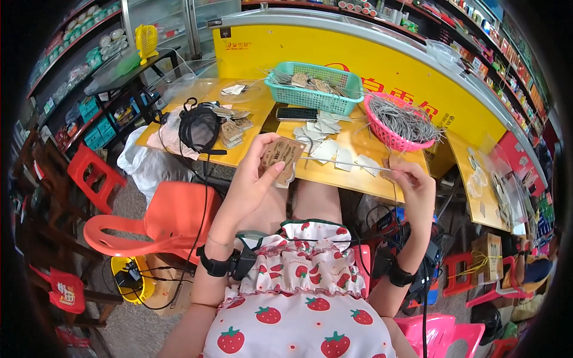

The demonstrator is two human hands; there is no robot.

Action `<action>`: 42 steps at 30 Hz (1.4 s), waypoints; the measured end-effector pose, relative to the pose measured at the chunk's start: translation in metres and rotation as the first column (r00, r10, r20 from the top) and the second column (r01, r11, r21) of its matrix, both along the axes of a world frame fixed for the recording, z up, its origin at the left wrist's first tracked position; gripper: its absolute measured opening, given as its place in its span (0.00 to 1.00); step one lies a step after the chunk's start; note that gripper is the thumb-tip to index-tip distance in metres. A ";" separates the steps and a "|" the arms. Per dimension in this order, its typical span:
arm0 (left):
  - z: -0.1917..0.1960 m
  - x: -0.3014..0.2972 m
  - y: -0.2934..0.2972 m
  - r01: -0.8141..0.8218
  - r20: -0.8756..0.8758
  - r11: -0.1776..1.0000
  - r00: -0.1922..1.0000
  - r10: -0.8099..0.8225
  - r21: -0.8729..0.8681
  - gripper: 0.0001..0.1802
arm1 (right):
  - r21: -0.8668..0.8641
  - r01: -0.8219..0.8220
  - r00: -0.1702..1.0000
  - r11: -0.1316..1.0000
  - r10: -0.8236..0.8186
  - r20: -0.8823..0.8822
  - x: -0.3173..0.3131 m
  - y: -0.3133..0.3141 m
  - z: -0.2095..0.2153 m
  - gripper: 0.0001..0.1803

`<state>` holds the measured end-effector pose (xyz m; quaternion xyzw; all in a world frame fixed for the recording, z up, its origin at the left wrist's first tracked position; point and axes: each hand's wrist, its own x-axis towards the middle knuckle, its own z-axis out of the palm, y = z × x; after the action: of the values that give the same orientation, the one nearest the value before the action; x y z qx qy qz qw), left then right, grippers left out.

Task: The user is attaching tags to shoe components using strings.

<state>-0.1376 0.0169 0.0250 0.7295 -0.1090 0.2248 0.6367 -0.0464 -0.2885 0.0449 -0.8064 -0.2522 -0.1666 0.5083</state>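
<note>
My left hand (pixel 255 170) is closed around a brown printed cardboard tag (pixel 283 153), held up over the near edge of the yellow table (pixel 358 186). From the tag a thin grey cord (pixel 347 163) stretches across to my right hand (pixel 416 186), whose fingers pinch its other end. How the cord meets the tag is too small to tell. Beneath the cord lie several pale blank-sided tags (pixel 326 151), with a heap of similar tags (pixel 313 131) just behind. To the left is a pile of brown tags (pixel 231 132).
Behind the tags stand a turquoise basket (pixel 316 104) holding tags and cords, and a pink basket (pixel 391 138) full of grey cords. A dark phone (pixel 296 114) lies before the turquoise one. A black mesh item (pixel 199 127) rests at left; an orange chair (pixel 182 209) is beside me.
</note>
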 end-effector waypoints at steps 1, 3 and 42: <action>0.000 0.000 0.002 -0.003 0.001 1.000 1.000 0.003 -0.003 0.26 | 0.046 0.016 1.000 0.999 -0.015 -0.025 -0.004 -0.004 0.005 0.05; 0.000 0.000 0.006 -0.008 0.024 1.000 1.000 0.008 -0.010 0.26 | 0.089 0.031 0.998 0.996 -0.026 -0.051 -0.008 -0.004 0.012 0.04; 0.017 -0.024 -0.075 -0.227 0.195 0.872 0.968 0.155 0.434 0.21 | 0.024 0.137 0.893 0.990 -0.134 0.430 -0.058 0.100 0.004 0.07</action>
<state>-0.1619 -0.0581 0.0420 0.8454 -0.1346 0.3107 0.4131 -0.1043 -0.1884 0.0486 -0.7671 -0.3020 -0.3746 0.4242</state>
